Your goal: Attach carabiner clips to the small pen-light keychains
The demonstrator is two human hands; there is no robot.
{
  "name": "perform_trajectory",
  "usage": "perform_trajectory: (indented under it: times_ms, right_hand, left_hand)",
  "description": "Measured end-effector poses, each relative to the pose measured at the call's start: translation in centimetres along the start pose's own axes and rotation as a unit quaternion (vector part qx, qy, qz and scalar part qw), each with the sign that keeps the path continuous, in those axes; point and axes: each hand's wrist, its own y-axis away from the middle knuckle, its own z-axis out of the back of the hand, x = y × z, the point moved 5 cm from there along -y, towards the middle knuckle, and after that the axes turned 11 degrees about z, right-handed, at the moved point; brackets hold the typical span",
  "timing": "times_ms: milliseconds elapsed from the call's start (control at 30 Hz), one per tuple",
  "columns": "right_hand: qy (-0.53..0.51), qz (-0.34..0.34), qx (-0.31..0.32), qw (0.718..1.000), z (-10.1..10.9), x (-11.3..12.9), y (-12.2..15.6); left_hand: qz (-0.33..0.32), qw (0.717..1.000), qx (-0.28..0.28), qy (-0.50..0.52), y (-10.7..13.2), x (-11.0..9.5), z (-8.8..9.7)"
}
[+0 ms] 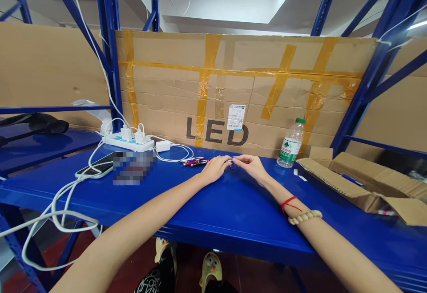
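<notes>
Over the blue shelf top (213, 213), my left hand (215, 169) is closed with its fingertips pinched together. My right hand (251, 167) meets it from the other side, thumb and forefinger also pinched. A small dark and red piece (231, 165) shows between the fingertips; most of it is hidden, so its kind cannot be told. Just left of my left hand lies a bunch of several pens (193, 162), some red and some dark.
A water bottle (291, 146) stands upright at the back right, near an open cardboard box (353, 181) and small white slips (300, 176). Left are a power strip (128, 141), a phone (100, 166) and looped white cables (63, 213). A large cardboard panel (167, 101) closes the back.
</notes>
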Motion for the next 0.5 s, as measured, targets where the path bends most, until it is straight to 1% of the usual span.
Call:
perform_trajectory:
  times_ms: [133,200,333,433,500]
  right_hand:
    - [0.015,0.013,-0.008,1.000,-0.18,0.00,0.00]
    - [0.018,0.015,-0.004,1.000,-0.19,-0.05,-0.09]
    - [0.025,0.029,0.039,0.999,0.02,-0.07,-0.35]
    - [0.044,0.065,0.072,0.994,0.34,0.14,-0.47]
    - [0.052,0.078,0.078,0.993,0.57,0.22,-0.48]
  left_hand:
    - [-0.014,0.998,-0.009,0.057,0.05,0.09,0.12]
    - [-0.009,0.998,-0.009,0.063,0.02,0.20,0.11]
    - [-0.002,0.998,0.005,0.057,-0.08,0.31,-0.21]
    - [-0.019,0.998,0.021,0.063,-0.03,0.24,-0.55]
    - [-0.027,0.997,0.034,0.066,0.06,0.24,-0.77]
